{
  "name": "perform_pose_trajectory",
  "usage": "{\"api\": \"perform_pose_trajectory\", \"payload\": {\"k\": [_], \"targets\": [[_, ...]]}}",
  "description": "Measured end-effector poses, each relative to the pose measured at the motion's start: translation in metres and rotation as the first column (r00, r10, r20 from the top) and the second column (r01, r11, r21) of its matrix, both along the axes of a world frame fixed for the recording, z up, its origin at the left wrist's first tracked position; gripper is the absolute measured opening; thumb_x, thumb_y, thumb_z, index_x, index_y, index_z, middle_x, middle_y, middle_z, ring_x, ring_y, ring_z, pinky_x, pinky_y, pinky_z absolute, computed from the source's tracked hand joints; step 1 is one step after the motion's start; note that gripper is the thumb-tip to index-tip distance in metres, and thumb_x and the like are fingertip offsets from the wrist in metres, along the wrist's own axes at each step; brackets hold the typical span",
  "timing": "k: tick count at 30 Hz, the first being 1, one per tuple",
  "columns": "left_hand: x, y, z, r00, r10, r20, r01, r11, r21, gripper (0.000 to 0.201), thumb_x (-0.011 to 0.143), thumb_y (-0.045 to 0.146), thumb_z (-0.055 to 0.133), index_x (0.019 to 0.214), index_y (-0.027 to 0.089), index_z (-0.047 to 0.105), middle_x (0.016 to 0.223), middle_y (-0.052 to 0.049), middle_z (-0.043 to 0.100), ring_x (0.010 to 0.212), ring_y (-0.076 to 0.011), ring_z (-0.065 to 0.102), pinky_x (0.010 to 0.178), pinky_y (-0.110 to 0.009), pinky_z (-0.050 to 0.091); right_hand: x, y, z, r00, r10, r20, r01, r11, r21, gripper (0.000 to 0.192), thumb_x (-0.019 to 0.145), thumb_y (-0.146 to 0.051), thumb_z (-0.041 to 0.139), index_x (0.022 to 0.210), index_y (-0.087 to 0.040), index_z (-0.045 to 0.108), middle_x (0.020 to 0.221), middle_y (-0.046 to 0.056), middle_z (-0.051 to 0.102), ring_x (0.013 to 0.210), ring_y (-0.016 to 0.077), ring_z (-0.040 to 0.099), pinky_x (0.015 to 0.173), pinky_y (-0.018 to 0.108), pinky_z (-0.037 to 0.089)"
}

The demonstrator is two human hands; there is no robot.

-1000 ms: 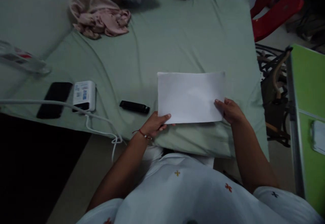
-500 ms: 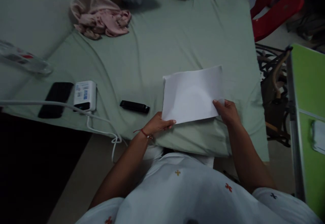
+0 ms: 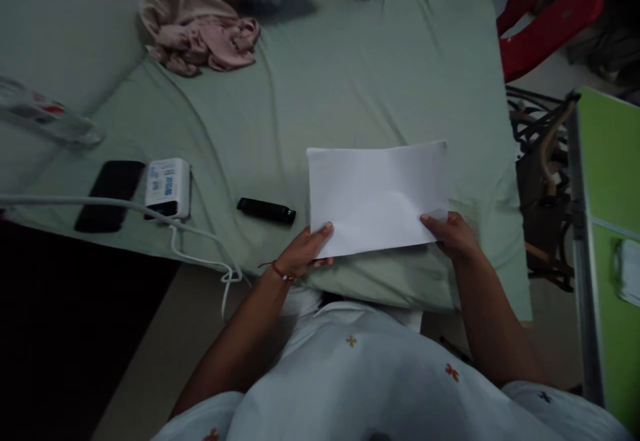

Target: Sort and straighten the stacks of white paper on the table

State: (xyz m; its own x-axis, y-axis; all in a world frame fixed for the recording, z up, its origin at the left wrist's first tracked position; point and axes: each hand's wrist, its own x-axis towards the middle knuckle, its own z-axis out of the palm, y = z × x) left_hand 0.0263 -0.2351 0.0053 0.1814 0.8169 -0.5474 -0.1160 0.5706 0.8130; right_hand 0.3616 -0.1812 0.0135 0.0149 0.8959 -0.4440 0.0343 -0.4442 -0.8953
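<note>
1. White paper lay over the near edge of the bed, pinched at both lower corners.
2. The left hand gripped the sheet's lower left corner, thumb on top and fingers curled beneath; a red cord circled its wrist.
3. The right hand was closed on the lower right corner, where the paper curled up slightly.
4. Just left of the left hand lay a small black stick on the green sheet.
5. Farther left of that hand sat a white charger box with its cable, touching a dark phone.
6. Well beyond both hands lay a crumpled pink cloth.
</note>
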Motion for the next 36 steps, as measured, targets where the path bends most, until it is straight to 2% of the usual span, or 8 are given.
{"api": "perform_pose_trajectory", "payload": {"k": [5,8,13,15,20,25,29,36], "targets": [[0.007,-0.004,0.002,0.983,0.175,-0.054,-0.169,0.98,0.106,0.063,0.072,0.082,0.069,0.071,0.02,0.057,0.052,0.003,0.053,0.041,-0.0089,0.043,0.035,-0.024,0.031,-0.001,-0.011,0.0,0.998,-0.059,-0.036,0.059,0.998,0.004,0.047,0.055,-0.052,0.095,0.078,-0.02,0.07,0.072,0.001,0.071,0.06,0.0137,0.06,0.055,0.026,0.05],[0.008,-0.008,0.004,0.98,0.185,-0.076,-0.171,0.971,0.166,0.065,0.076,0.083,0.065,0.062,0.021,0.051,0.046,0.005,0.046,0.037,-0.0075,0.038,0.035,-0.024,0.03,-0.002,-0.019,0.002,0.992,-0.078,-0.097,0.07,0.994,-0.082,0.047,0.056,-0.049,0.096,0.084,-0.02,0.071,0.074,0.002,0.072,0.06,0.014,0.061,0.054,0.026,0.053],[0.0,-0.013,0.007,0.984,0.144,-0.105,-0.124,0.976,0.178,0.062,0.083,0.078,0.061,0.06,0.021,0.048,0.042,0.006,0.041,0.035,-0.0073,0.036,0.035,-0.023,0.026,0.001,-0.035,0.002,0.983,0.154,-0.103,-0.17,0.969,-0.177,0.044,0.063,-0.047,0.094,0.087,-0.017,0.073,0.07,0.006,0.072,0.053,0.0155,0.062,0.039,0.024,0.05],[-0.003,-0.015,0.007,0.986,0.138,-0.09,-0.119,0.976,0.182,0.058,0.084,0.073,0.064,0.065,0.02,0.051,0.045,0.005,0.046,0.037,-0.0073,0.038,0.037,-0.023,0.028,0.0,-0.04,0.001,0.978,0.197,-0.07,-0.207,0.959,-0.191,0.041,0.066,-0.048,0.092,0.083,-0.016,0.073,0.065,0.007,0.071,0.053,0.0172,0.065,0.039,0.023,0.05],[-0.009,-0.025,0.007,0.996,0.064,-0.057,-0.056,0.99,0.133,0.05,0.082,0.065,0.07,0.085,0.017,0.06,0.069,-0.003,0.071,0.041,-0.0064,0.041,0.04,-0.022,0.031,-0.001,-0.046,0.002,0.996,0.078,-0.045,-0.085,0.978,-0.189,0.045,0.063,-0.051,0.093,0.077,-0.016,0.07,0.062,0.005,0.069,0.047,0.0151,0.063,0.033,0.02,0.044],[-0.015,-0.031,0.005,0.988,0.13,-0.078,-0.121,0.987,0.109,0.045,0.083,0.059,0.069,0.073,0.017,0.057,0.061,-0.003,0.068,0.04,-0.0055,0.037,0.04,-0.02,0.025,-0.004,-0.046,0.011,0.988,0.132,-0.079,-0.148,0.953,-0.266,0.048,0.058,-0.05,0.096,0.076,-0.015,0.068,0.059,0.003,0.066,0.042,0.011,0.057,0.031,0.019,0.04],[-0.02,-0.03,0.003,0.963,0.239,-0.127,-0.23,0.97,0.08,0.037,0.079,0.05,0.071,0.069,0.017,0.058,0.059,-0.002,0.067,0.039,-0.0052,0.037,0.039,-0.021,0.023,-0.01,-0.043,0.014,0.989,0.123,-0.077,-0.139,0.959,-0.248,0.051,0.058,-0.052,0.095,0.078,-0.015,0.066,0.06,0.002,0.066,0.042,0.0091,0.054,0.032,0.018,0.04],[-0.031,-0.033,-0.003,0.901,0.332,-0.28,-0.307,0.943,0.13,0.032,0.078,0.045,0.07,0.066,0.017,0.061,0.055,0.0,0.064,0.04,-0.0066,0.04,0.039,-0.02,0.028,-0.025,-0.038,0.013,0.989,0.147,-0.033,-0.15,0.96,-0.238,0.047,0.06,-0.052,0.092,0.074,-0.015,0.067,0.06,0.005,0.068,0.041,0.0085,0.051,0.032,0.019,0.037]]}}
